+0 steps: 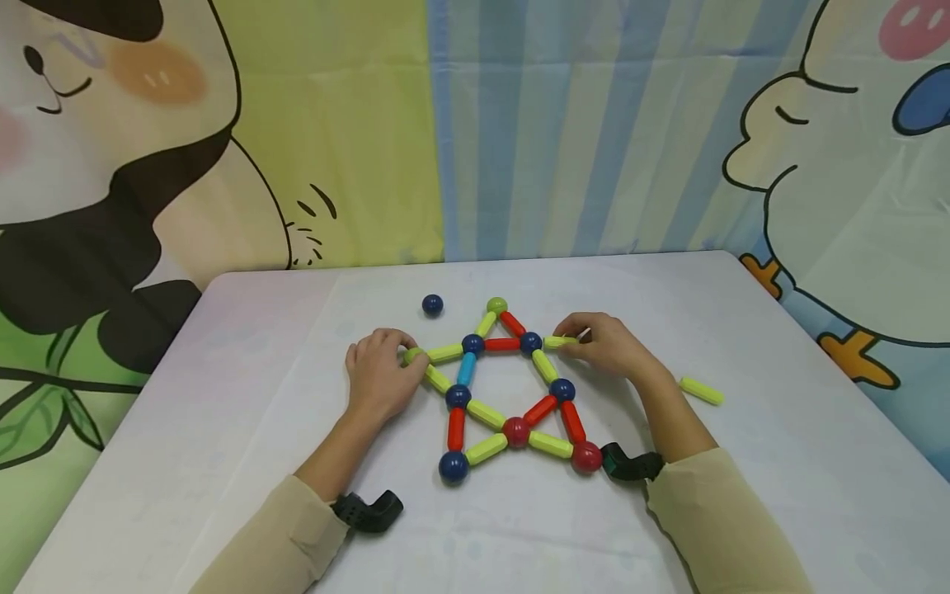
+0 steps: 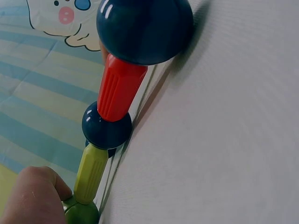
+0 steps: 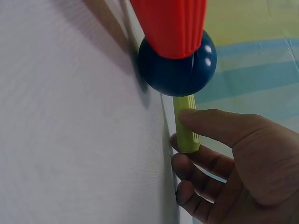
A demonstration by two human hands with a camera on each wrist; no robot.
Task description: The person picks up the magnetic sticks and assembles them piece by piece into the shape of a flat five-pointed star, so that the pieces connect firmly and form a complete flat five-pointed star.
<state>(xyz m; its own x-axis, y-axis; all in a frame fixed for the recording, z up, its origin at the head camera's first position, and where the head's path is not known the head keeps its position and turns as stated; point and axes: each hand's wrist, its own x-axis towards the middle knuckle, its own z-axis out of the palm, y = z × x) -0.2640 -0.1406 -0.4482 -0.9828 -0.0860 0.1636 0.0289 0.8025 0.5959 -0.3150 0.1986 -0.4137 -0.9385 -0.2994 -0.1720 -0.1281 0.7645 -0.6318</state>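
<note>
A flat frame of magnetic rods and balls lies on the white table, with blue, red and green balls joined by red, yellow-green and light-blue rods. At its left corner my left hand grips a green ball, where two yellow-green rods meet. On the other side, my right hand pinches a yellow-green rod between thumb and fingers. That rod's inner end meets the upper right blue ball. A second green ball tops the frame, while red balls sit along its lower right.
A loose blue ball lies behind the frame. One loose yellow-green rod rests right of my right forearm. Black wrist mounts stick out from both sleeves, the right one close to the lower right red ball. A printed curtain hangs behind the table.
</note>
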